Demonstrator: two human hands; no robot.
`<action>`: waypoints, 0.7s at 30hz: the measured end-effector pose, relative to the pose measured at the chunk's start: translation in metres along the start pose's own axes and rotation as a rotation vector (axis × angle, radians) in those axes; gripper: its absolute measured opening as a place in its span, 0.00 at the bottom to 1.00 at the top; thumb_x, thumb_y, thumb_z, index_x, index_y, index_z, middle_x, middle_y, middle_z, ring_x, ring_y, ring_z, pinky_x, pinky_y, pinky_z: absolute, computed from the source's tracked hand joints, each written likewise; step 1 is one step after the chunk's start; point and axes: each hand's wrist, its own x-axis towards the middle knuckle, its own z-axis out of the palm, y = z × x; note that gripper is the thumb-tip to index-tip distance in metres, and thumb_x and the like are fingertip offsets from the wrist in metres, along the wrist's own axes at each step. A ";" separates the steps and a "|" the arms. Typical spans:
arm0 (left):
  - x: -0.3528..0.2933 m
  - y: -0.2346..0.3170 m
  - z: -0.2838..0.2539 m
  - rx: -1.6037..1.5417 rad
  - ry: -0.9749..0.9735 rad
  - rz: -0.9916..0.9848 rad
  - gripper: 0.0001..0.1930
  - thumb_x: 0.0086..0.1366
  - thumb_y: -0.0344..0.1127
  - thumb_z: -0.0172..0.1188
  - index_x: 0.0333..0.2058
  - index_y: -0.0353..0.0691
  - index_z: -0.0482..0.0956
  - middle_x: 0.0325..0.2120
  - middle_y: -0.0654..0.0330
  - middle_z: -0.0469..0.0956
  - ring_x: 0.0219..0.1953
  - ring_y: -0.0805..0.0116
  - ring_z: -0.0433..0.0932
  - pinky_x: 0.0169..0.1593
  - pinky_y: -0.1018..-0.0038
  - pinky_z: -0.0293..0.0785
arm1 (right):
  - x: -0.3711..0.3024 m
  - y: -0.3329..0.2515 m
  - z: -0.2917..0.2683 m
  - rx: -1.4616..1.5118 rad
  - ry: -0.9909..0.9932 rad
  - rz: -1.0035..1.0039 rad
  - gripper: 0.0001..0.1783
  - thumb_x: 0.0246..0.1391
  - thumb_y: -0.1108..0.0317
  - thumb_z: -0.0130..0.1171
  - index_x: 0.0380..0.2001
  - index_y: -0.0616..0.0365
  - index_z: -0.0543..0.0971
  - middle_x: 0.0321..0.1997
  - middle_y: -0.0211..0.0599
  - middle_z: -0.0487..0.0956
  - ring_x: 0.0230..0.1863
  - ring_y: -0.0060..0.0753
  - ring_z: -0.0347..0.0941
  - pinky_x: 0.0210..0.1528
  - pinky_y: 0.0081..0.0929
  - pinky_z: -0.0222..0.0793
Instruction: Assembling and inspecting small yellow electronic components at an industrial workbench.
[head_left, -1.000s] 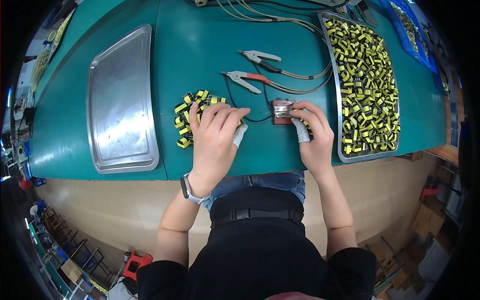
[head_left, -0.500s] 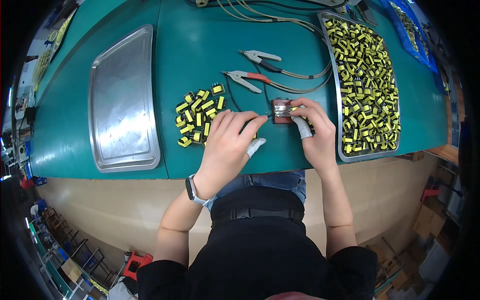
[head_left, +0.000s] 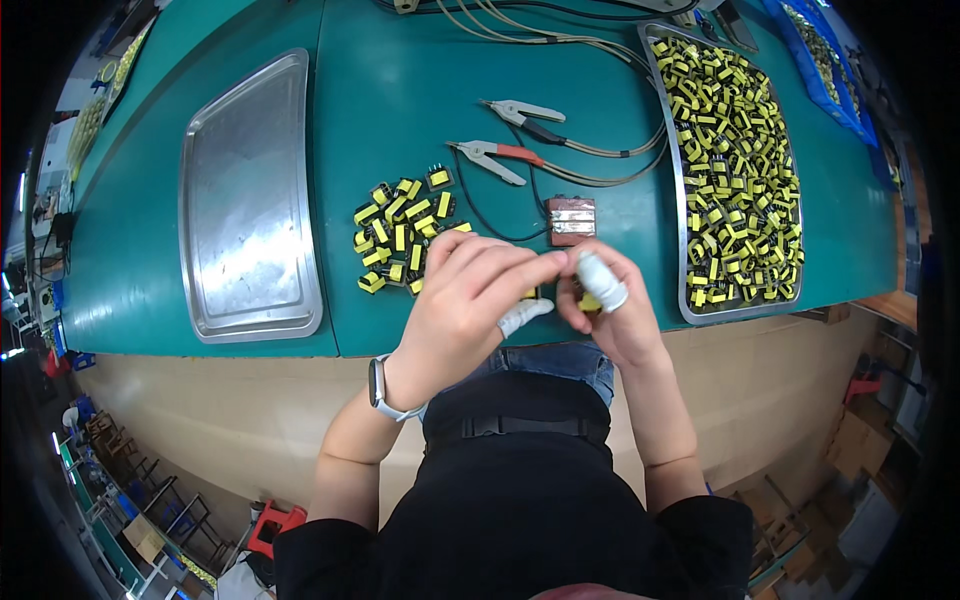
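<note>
1. Green tabletop (head_left: 400, 110) fills the view; both hands meet at its near edge.
2. Right hand (head_left: 610, 310) pinches a small yellow part (head_left: 590, 302); left hand (head_left: 470, 300) closes toward it, touching.
3. Looks light, rigid (pinch its sides).
4. Right tray (head_left: 685, 250) brims with yellow parts; left tray (head_left: 250, 200) is bare; a loose pile (head_left: 400, 235) lies between.

Black top, white wristwatch (head_left: 378, 385), white finger cots (head_left: 601, 282)

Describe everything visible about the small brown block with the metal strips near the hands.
The small brown block is squarish, reddish brown, with two pale metal strips across its top. It lies flat on the green table, just beyond the right hand, between the loose yellow parts and the full tray. A dark wire reaches its left side. Neither hand touches it.
</note>
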 end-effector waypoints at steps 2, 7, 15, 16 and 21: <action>0.002 0.001 0.001 -0.027 -0.008 0.014 0.32 0.51 0.29 0.74 0.58 0.46 0.81 0.42 0.62 0.83 0.43 0.60 0.81 0.55 0.60 0.72 | -0.002 -0.004 0.013 -0.065 0.056 0.114 0.10 0.66 0.67 0.61 0.45 0.60 0.79 0.27 0.28 0.78 0.20 0.18 0.73 0.18 0.15 0.57; 0.005 0.002 0.008 -0.057 -0.051 0.007 0.34 0.52 0.29 0.73 0.61 0.47 0.79 0.47 0.60 0.80 0.48 0.58 0.79 0.56 0.58 0.71 | 0.001 -0.004 0.011 -0.250 0.014 0.092 0.11 0.61 0.69 0.66 0.46 0.61 0.84 0.33 0.31 0.82 0.21 0.15 0.72 0.21 0.14 0.63; 0.016 -0.035 -0.006 0.539 -0.065 -0.321 0.31 0.56 0.39 0.74 0.59 0.42 0.77 0.55 0.54 0.74 0.59 0.51 0.69 0.65 0.47 0.60 | 0.015 -0.027 -0.013 -1.048 0.257 -0.540 0.20 0.52 0.80 0.69 0.50 0.61 0.87 0.51 0.45 0.86 0.51 0.38 0.83 0.52 0.28 0.77; 0.016 -0.039 -0.007 0.561 -0.090 -0.337 0.29 0.54 0.34 0.73 0.57 0.39 0.78 0.53 0.54 0.74 0.58 0.51 0.70 0.64 0.47 0.61 | 0.017 -0.027 -0.018 -1.129 0.260 -0.553 0.20 0.51 0.82 0.67 0.49 0.59 0.87 0.51 0.43 0.86 0.49 0.38 0.84 0.50 0.28 0.78; 0.027 -0.034 -0.008 0.570 -0.161 -0.347 0.26 0.52 0.24 0.68 0.52 0.40 0.80 0.50 0.54 0.78 0.52 0.53 0.75 0.60 0.55 0.63 | 0.018 -0.021 -0.021 -1.378 0.251 -0.620 0.24 0.48 0.86 0.64 0.49 0.54 0.88 0.51 0.38 0.86 0.43 0.39 0.85 0.43 0.29 0.80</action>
